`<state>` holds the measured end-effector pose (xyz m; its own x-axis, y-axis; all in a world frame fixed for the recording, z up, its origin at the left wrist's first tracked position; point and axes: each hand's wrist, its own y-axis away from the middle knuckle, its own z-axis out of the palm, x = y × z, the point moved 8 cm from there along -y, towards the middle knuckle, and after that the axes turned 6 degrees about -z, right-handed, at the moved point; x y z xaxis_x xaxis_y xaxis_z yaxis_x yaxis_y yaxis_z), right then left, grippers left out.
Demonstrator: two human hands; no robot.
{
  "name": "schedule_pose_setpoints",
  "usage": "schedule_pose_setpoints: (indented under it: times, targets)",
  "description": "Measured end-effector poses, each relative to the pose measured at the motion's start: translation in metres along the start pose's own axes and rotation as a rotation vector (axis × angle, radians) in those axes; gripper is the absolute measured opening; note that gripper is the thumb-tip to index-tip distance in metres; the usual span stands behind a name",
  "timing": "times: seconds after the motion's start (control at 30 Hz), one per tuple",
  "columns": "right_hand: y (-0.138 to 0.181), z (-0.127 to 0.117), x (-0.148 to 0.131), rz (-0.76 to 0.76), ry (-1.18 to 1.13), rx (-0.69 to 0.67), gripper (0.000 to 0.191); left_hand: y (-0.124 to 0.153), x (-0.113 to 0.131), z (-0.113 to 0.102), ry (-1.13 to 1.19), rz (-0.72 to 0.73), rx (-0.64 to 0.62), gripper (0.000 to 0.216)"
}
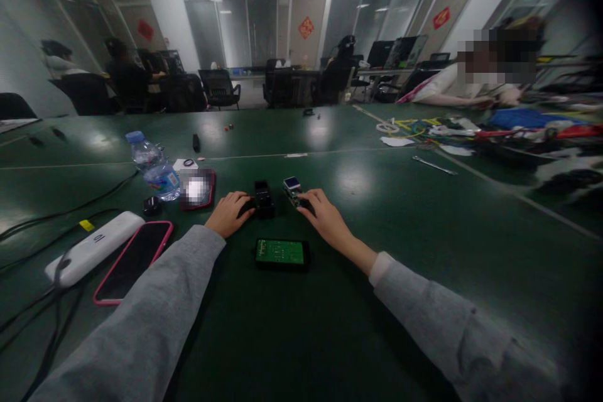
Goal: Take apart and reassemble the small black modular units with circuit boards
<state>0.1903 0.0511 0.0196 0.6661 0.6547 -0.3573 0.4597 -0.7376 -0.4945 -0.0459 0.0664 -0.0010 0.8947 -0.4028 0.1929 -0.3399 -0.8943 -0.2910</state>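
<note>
In the head view, taking the green circuit board [280, 252] in its dark frame as the clock's centre, the left hand [230, 213] lies at 10 o'clock, thumb and forefinger apart with their tips at the near-left side of a black box [264, 198], which sits at 11 o'clock; whether they clamp it I cannot tell. At 12 o'clock is a small module with a screen [291, 183]; the right hand [325, 217], at 2 o'clock, has thumb and forefinger at its right edge, and whether they are clamped on it I cannot tell either. A pink-edged phone [134, 264] and a white power bank [97, 248] lie toward 9 o'clock, a tilted plastic bottle [162, 179] toward 10. Toward 2 o'clock are a wrench [433, 165] and, farther out, tangled cables [414, 128], with a co-worker [445, 85] beyond them.
</note>
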Motion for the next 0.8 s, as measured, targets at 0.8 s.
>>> schedule_pose_setpoints:
  times: [0.8]
  targets:
    - [0.0016, 0.0031, 0.0061, 0.006, 0.050, 0.001, 0.033, 0.0019, 0.0015, -0.0017, 0.004, 0.004, -0.007, 0.046]
